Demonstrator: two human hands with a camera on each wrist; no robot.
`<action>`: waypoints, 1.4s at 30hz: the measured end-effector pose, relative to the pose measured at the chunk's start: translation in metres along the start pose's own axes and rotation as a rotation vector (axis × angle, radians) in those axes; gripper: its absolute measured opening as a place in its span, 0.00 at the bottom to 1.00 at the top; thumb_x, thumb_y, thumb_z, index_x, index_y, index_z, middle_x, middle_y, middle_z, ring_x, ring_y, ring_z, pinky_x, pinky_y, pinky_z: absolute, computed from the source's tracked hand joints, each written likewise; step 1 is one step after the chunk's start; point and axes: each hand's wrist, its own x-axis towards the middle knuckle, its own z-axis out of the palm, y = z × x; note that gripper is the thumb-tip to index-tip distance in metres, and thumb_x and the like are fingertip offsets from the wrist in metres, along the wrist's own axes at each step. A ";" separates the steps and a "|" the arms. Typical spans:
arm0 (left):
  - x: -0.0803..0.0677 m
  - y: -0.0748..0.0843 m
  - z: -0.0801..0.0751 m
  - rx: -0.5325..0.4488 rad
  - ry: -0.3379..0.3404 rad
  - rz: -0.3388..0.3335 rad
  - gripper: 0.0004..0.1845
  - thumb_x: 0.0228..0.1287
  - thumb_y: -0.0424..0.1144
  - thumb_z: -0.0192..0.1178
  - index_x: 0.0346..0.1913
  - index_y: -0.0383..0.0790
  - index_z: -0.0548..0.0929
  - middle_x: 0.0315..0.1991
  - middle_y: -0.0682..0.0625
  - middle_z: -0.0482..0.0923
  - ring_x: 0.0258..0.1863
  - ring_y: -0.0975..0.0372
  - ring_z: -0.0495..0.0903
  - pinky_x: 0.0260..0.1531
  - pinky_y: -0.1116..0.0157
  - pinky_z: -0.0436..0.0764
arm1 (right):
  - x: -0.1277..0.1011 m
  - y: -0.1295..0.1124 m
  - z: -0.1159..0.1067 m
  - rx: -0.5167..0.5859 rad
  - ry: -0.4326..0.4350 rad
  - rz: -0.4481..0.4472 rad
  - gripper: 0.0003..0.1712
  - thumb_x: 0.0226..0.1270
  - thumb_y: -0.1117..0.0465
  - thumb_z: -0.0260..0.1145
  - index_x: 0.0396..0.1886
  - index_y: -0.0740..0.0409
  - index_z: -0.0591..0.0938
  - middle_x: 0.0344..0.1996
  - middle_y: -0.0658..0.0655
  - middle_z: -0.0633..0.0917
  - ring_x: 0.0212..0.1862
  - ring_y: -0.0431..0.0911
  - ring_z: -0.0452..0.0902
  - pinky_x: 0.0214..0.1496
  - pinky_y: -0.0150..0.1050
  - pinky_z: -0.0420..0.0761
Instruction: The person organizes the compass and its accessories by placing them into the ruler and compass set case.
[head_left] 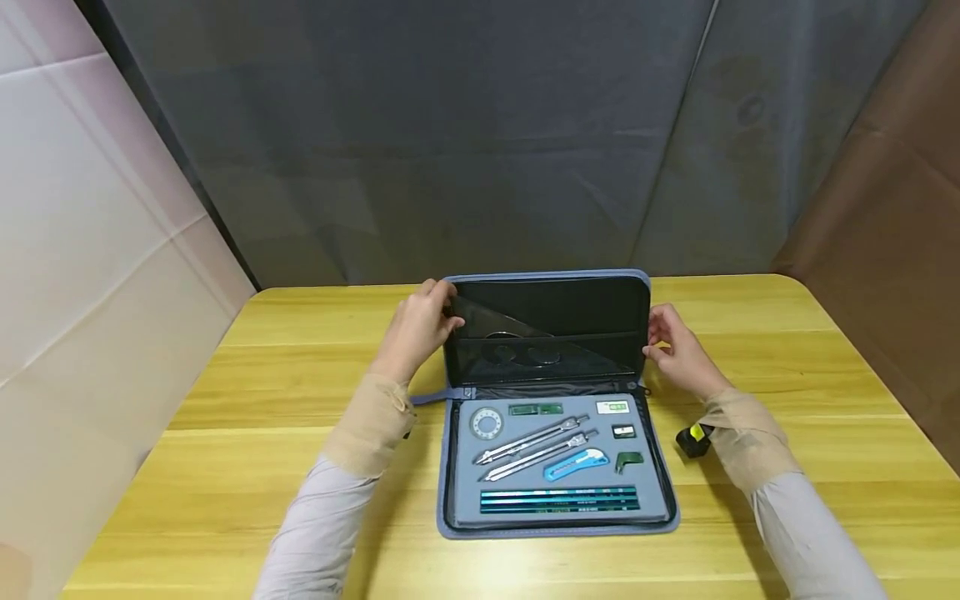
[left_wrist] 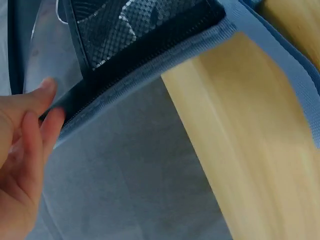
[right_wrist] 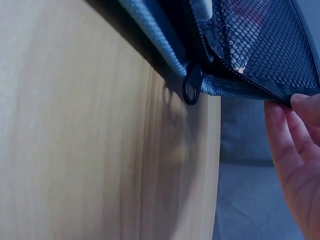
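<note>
A blue-edged zip case lies unfolded on the table, its lid raised at the back. My left hand pinches the lid's left edge near the top corner, thumb on the inner side. On the opposite edge, my right hand pinches the lid between thumb and fingers. A clear set square shows in the lid's dark mesh pocket. In the grey tray sit two metal compasses, a blue utility knife, several green pencils, a sharpener and an eraser.
A black zip pull hangs at the case's right hinge corner. The wooden table reaches a grey curtain behind. A small black and yellow object is beside my right wrist.
</note>
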 end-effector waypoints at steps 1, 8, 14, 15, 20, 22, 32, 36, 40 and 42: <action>0.000 0.001 0.001 -0.002 0.020 -0.003 0.17 0.49 0.33 0.68 0.40 0.32 0.75 0.30 0.42 0.75 0.27 0.53 0.78 0.29 0.58 0.78 | 0.000 0.000 0.000 -0.004 0.000 0.000 0.22 0.54 0.83 0.54 0.47 0.66 0.63 0.35 0.61 0.69 0.38 0.51 0.69 0.37 0.26 0.70; -0.002 0.004 0.010 -0.025 0.101 -0.110 0.31 0.47 0.31 0.69 0.55 0.33 0.66 0.42 0.39 0.68 0.32 0.48 0.77 0.33 0.56 0.78 | 0.001 0.002 0.000 -0.023 0.000 0.016 0.22 0.55 0.83 0.54 0.48 0.66 0.63 0.37 0.62 0.72 0.39 0.51 0.71 0.38 0.28 0.72; 0.002 0.003 0.010 -0.099 0.042 -0.199 0.42 0.47 0.33 0.69 0.64 0.30 0.57 0.57 0.35 0.60 0.50 0.46 0.70 0.51 0.55 0.72 | 0.002 0.001 -0.004 0.018 -0.001 0.013 0.30 0.52 0.84 0.53 0.55 0.66 0.59 0.39 0.66 0.78 0.39 0.50 0.71 0.38 0.28 0.74; 0.002 0.003 0.009 -0.120 0.028 -0.194 0.41 0.47 0.33 0.69 0.63 0.30 0.58 0.57 0.35 0.61 0.51 0.46 0.70 0.53 0.55 0.70 | 0.003 0.000 -0.005 0.020 -0.003 0.011 0.33 0.51 0.84 0.53 0.57 0.66 0.58 0.39 0.67 0.78 0.39 0.49 0.71 0.38 0.28 0.74; 0.000 0.002 0.007 -0.193 0.033 -0.110 0.35 0.47 0.30 0.68 0.59 0.31 0.65 0.50 0.36 0.68 0.44 0.48 0.73 0.48 0.56 0.73 | 0.003 -0.012 -0.014 0.018 0.015 -0.019 0.37 0.53 0.81 0.57 0.63 0.64 0.58 0.42 0.67 0.78 0.40 0.41 0.71 0.40 0.25 0.73; -0.002 0.001 0.004 -0.217 0.045 -0.078 0.33 0.45 0.29 0.69 0.56 0.31 0.66 0.48 0.37 0.69 0.40 0.49 0.72 0.43 0.57 0.75 | 0.003 -0.018 -0.017 0.040 0.026 -0.052 0.32 0.58 0.77 0.57 0.62 0.65 0.59 0.40 0.67 0.78 0.40 0.37 0.71 0.40 0.24 0.73; -0.019 -0.004 -0.021 -0.535 -0.081 -0.010 0.18 0.55 0.31 0.63 0.49 0.33 0.74 0.41 0.42 0.77 0.38 0.56 0.77 0.34 0.61 0.81 | -0.003 -0.033 -0.030 0.099 -0.003 -0.146 0.13 0.73 0.65 0.41 0.51 0.69 0.64 0.43 0.54 0.71 0.42 0.30 0.72 0.42 0.30 0.78; -0.027 -0.003 -0.030 -0.607 -0.134 0.005 0.13 0.63 0.33 0.55 0.49 0.33 0.77 0.44 0.42 0.78 0.40 0.58 0.77 0.38 0.60 0.79 | -0.012 -0.035 -0.038 0.106 -0.052 -0.151 0.11 0.73 0.66 0.42 0.48 0.69 0.66 0.41 0.47 0.71 0.44 0.29 0.71 0.44 0.24 0.75; -0.031 -0.001 -0.038 -0.638 -0.177 0.033 0.11 0.66 0.34 0.50 0.47 0.34 0.79 0.44 0.43 0.79 0.42 0.59 0.77 0.43 0.61 0.78 | -0.020 -0.038 -0.046 0.041 -0.098 -0.205 0.08 0.71 0.69 0.45 0.44 0.68 0.69 0.38 0.50 0.73 0.42 0.29 0.72 0.44 0.21 0.73; -0.033 -0.001 -0.042 -0.650 -0.200 0.043 0.10 0.66 0.33 0.50 0.45 0.34 0.80 0.43 0.44 0.80 0.42 0.59 0.77 0.43 0.62 0.78 | -0.025 -0.039 -0.049 -0.015 -0.114 -0.240 0.06 0.69 0.71 0.48 0.42 0.67 0.70 0.36 0.52 0.74 0.40 0.31 0.73 0.43 0.20 0.73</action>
